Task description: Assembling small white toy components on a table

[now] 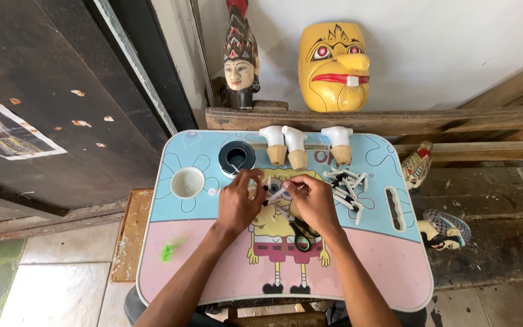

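1. Scissors (301, 237) lie on surface (213, 272) just under right wrist; a shift of the arm may knock them
2. Left hand (237, 203) and right hand (313, 203) both pinch a thin white stick (275, 195) between them; it looks slight and may snap or slip
3. Loose white sticks (347, 184) just right could scatter
4. Farther: black tape roll (236, 158), white cup (187, 182), three puppet torsos (298, 148)
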